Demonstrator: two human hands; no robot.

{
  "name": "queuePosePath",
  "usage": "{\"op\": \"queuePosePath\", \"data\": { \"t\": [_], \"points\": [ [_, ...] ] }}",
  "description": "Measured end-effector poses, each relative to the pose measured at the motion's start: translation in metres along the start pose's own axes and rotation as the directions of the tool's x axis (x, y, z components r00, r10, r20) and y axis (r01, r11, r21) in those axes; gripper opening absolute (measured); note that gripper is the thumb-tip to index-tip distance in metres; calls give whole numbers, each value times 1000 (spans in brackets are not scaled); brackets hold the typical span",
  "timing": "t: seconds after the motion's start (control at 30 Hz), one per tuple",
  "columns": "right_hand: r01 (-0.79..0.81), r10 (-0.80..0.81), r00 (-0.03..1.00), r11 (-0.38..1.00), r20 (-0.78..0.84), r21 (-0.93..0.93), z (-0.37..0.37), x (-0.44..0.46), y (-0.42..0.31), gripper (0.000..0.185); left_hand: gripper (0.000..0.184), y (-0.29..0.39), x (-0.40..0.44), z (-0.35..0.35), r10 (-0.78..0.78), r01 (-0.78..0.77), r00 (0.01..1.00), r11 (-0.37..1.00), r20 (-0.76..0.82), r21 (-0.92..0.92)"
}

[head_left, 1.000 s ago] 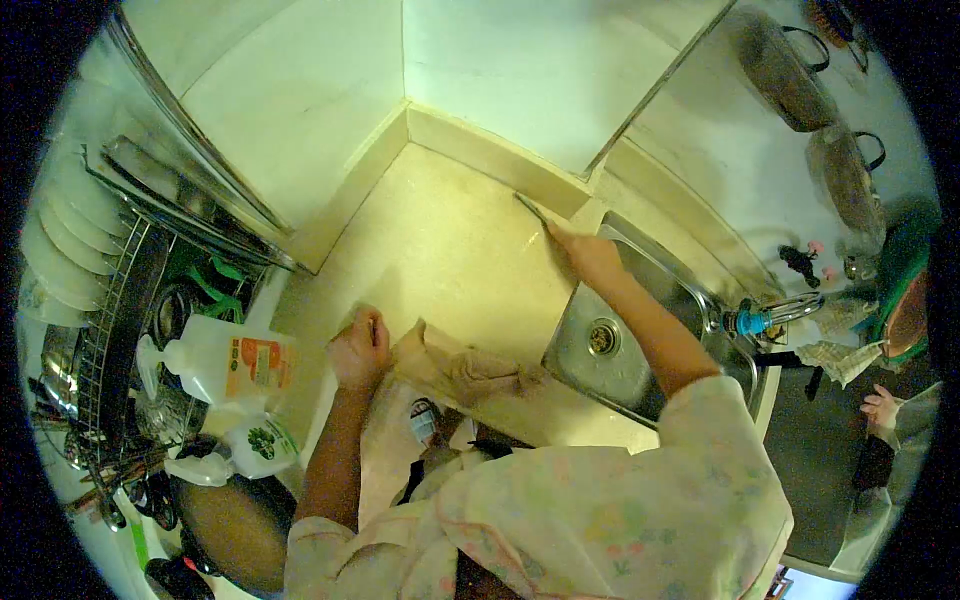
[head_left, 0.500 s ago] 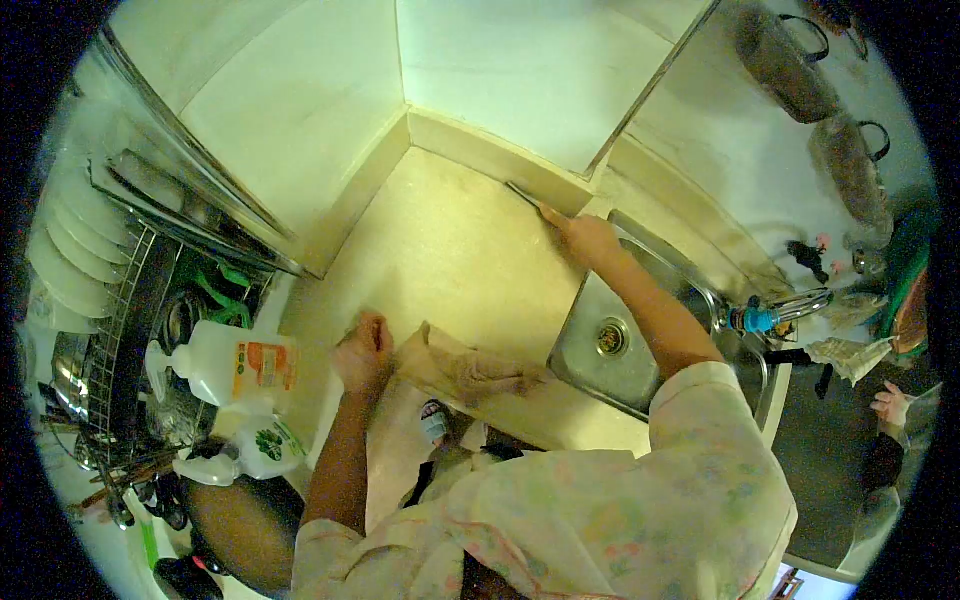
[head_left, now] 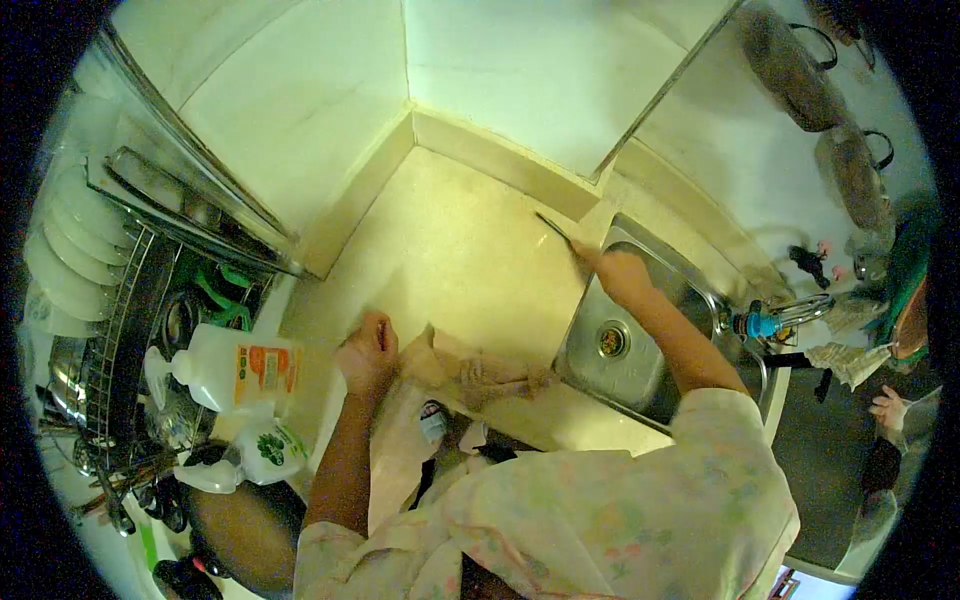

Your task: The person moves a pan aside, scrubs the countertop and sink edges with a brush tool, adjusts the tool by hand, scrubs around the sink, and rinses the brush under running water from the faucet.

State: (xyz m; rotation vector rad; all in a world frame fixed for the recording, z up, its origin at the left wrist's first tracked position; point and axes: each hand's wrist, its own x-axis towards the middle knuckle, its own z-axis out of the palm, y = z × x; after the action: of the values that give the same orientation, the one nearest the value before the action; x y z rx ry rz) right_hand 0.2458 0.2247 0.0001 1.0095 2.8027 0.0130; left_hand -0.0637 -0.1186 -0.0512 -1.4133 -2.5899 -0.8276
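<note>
My right hand (head_left: 622, 274) is closed round one end of a thin dark tool (head_left: 556, 228), perhaps a knife or scraper. It is at the sink's upper left edge, and the tool's tip points up and left over the yellowish counter (head_left: 460, 240). Near the counter's left front part, my left hand (head_left: 370, 350) is curled into a loose fist; whether anything is inside it I cannot make out. A crumpled brown cloth (head_left: 490, 378) lies along the front edge, just right of my left hand.
A steel sink (head_left: 640, 370) with a blue-collared faucet (head_left: 765, 322) is at the right. White bottles (head_left: 225, 368), a dish rack with plates (head_left: 75, 250) and a dark pan (head_left: 245, 530) stand left. Another person's hand (head_left: 888, 408) shows at the far right.
My right hand first moved up and left with the tool, then back down and right toward the sink. My left hand stays nearly in place.
</note>
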Motion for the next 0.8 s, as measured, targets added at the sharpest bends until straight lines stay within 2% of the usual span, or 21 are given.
{"op": "queuePosePath", "data": {
  "t": [0.03, 0.1, 0.17, 0.27, 0.4, 0.47, 0.57, 0.73, 0.8],
  "points": [
    [-70, 67, 994, 997, 81, 25, 2, -9, 6, 61, 11, 0, 1, 2, 21, -20, 999, 1000, -43, 5],
    [-107, 105, 984, 994, 144, 3, 2, -9, 6, 60, 11, 1, 0, 5, 63, -61, 991, 998, -118, 18],
    [-42, 49, 994, 996, 92, -78, -35, 22, -32, 60, 10, 9, 5, -4, 47, -50, 996, 998, -79, -34],
    [75, -77, 995, 997, -58, -35, -35, 57, -43, 58, 9, 8, 4, -3, 76, -78, 992, 997, -99, -17],
    [-2, -1, 995, 1000, 98, 25, -14, 16, -25, 56, 8, 3, 4, 0, 52, -57, 996, 997, -77, -54],
    [-35, 24, 982, 998, 186, 59, -39, -25, -31, 55, 8, 4, 6, 3, 59, -62, 994, 998, -96, -29],
    [9, -11, 999, 1000, 43, 30, -38, 1, -45, 55, 7, 6, 3, 7, 61, -60, 996, 998, -66, 13],
    [-67, 63, 994, 997, 93, 44, -59, 64, -83, 59, 8, 0, 4, 6, 48, -49, 998, 999, -29, -21],
    [39, -39, 999, 999, 7, 26, -17, 40, -67, 59, 8, 3, 5, 3, 70, -68, 995, 997, -65, 21]
  ]
}}
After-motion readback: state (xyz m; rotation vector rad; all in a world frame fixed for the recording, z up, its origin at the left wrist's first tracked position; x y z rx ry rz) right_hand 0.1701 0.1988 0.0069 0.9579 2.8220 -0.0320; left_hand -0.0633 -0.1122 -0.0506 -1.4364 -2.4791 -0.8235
